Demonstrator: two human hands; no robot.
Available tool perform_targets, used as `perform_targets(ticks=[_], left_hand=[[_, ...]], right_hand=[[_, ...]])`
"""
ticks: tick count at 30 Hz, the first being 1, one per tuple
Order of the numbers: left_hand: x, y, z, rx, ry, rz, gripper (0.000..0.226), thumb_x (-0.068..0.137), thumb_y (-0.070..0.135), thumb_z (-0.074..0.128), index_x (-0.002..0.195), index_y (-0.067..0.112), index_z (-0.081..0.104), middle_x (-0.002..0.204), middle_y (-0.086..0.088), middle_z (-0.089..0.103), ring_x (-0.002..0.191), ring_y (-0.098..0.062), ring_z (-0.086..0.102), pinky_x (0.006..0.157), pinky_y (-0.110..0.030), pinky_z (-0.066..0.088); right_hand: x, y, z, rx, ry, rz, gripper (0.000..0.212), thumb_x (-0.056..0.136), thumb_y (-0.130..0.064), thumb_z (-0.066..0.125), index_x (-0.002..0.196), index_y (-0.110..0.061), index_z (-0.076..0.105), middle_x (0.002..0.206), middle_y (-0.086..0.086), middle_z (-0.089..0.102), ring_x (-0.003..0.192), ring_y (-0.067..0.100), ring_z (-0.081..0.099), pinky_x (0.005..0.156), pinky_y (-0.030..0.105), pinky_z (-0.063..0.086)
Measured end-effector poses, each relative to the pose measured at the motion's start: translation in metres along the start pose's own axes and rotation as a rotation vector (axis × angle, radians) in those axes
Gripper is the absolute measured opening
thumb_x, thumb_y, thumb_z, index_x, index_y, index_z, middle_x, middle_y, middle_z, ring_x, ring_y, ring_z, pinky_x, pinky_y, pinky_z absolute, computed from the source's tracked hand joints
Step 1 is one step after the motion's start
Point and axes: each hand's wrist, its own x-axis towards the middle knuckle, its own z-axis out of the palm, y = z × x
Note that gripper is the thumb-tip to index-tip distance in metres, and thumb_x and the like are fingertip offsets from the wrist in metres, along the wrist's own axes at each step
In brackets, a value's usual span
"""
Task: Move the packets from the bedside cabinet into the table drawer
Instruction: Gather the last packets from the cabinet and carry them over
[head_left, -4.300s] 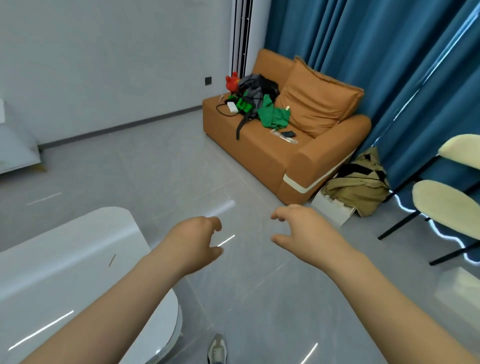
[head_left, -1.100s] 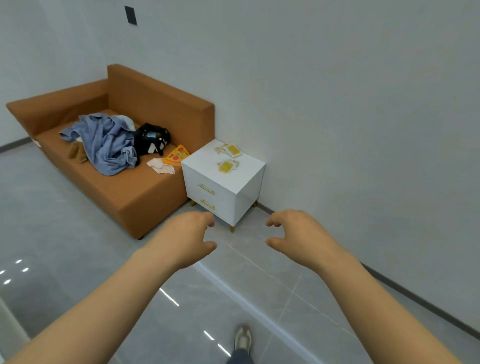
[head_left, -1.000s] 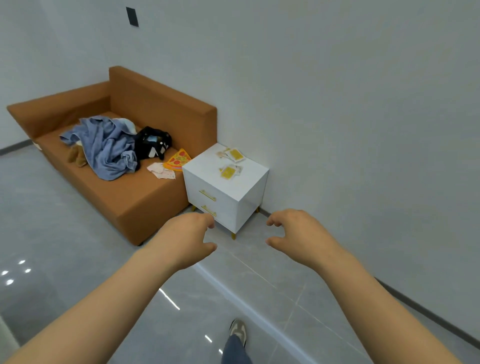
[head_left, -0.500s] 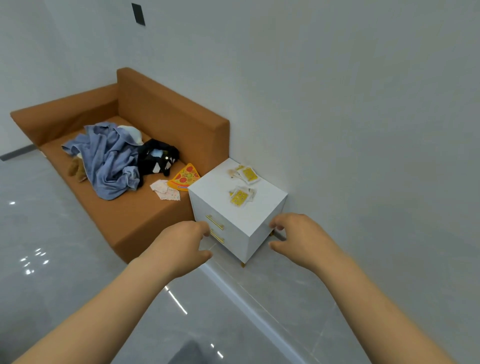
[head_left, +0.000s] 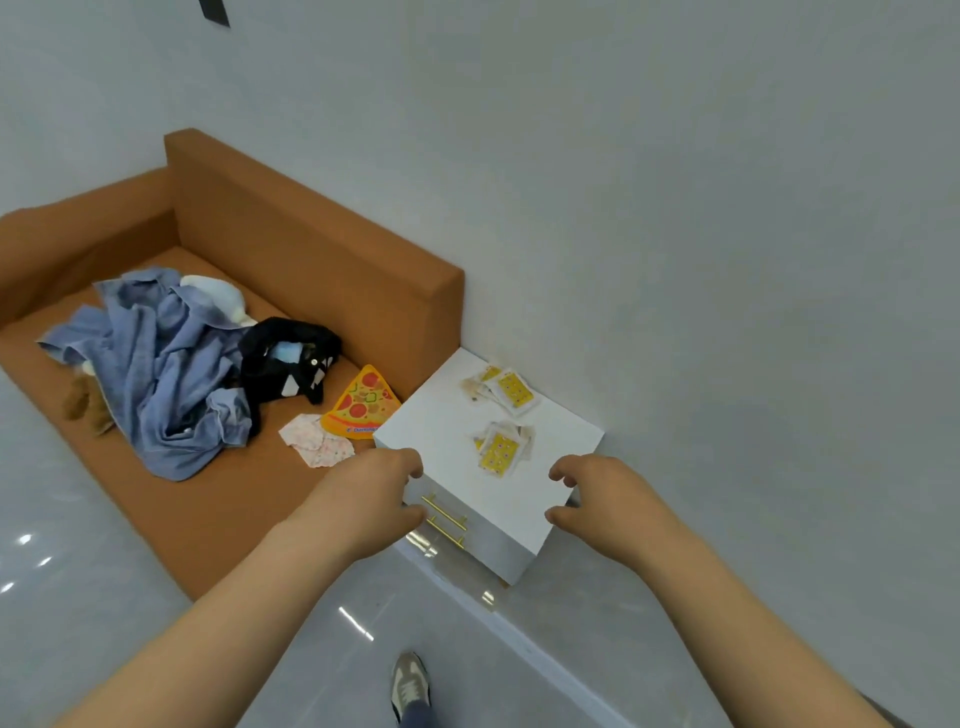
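Yellow-and-white flat packets (head_left: 500, 451) lie in two small overlapping heaps on the top of a white two-drawer bedside cabinet (head_left: 441, 431). One heap is near the front edge and the farther heap (head_left: 508, 391) is close to the wall. None is in hand, and the table drawer they are bound for is not in view.

The person's left hand (head_left: 363, 499) hovers at the cabinet's front corner on the sofa side, just above the gold bar handles (head_left: 444, 512). The right hand (head_left: 605, 504) hangs at the opposite front corner. Both have loosely curled fingers and hold nothing; whether either touches the cabinet cannot be told.

The step in hand looks like the reach to pick up. The packets appear thin and slack on a smooth top, so plucking them from above would probably push them around. Sweeping each heap together and getting fingertips under an edge should lift it as one stack. The right hand is better placed for the near heap. The far heap sits close to the back edge, so drawing it forward, away from the wall, seems safer.

An orange-brown fabric sofa (head_left: 311, 260) stands just beside the cabinet. On it are a crumpled blue cloth (head_left: 166, 364), a black bag (head_left: 285, 353), a pizza-slice-shaped card (head_left: 361, 402) and a floral-print cloth (head_left: 317, 447). A glossy grey tiled floor (head_left: 104, 571) and one shoe (head_left: 410, 686) fill the foreground.
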Motion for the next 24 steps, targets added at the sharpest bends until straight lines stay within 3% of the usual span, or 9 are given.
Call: perform_targets(ticks=[3, 13, 24], left_hand=[[0.038, -0.023, -0.013, -0.003, -0.019, 0.018, 0.042, 0.082, 0.038, 0.059, 0.123, 0.027, 0.053, 0.119, 0.008, 0.060, 0.108, -0.014, 0.056, 0.086, -0.030, 0.048], [0.162, -0.042, -0.034, 0.040, -0.083, 0.035, 0.042, 0.087, 0.036, 0.057, 0.127, 0.024, 0.050, 0.125, 0.007, 0.058, 0.112, -0.012, 0.055, 0.078, -0.023, 0.041], [0.287, -0.035, -0.038, 0.103, -0.221, 0.085, 0.042, 0.090, 0.037, 0.057, 0.127, 0.020, 0.050, 0.123, 0.004, 0.059, 0.110, -0.014, 0.056, 0.086, -0.025, 0.044]], right_hand=[[0.033, -0.010, 0.000, 0.010, -0.025, 0.042, 0.047, 0.087, -0.033, 0.061, 0.132, -0.024, 0.050, 0.128, -0.002, 0.055, 0.112, 0.015, 0.056, 0.090, 0.027, 0.043], [0.139, 0.004, -0.003, 0.065, -0.070, 0.160, 0.049, 0.088, -0.035, 0.061, 0.134, -0.023, 0.048, 0.131, -0.001, 0.054, 0.119, 0.016, 0.052, 0.092, 0.027, 0.042], [0.235, 0.046, -0.009, 0.171, -0.139, 0.300, 0.051, 0.088, -0.034, 0.061, 0.135, -0.021, 0.047, 0.131, 0.002, 0.053, 0.119, 0.020, 0.052, 0.093, 0.029, 0.043]])
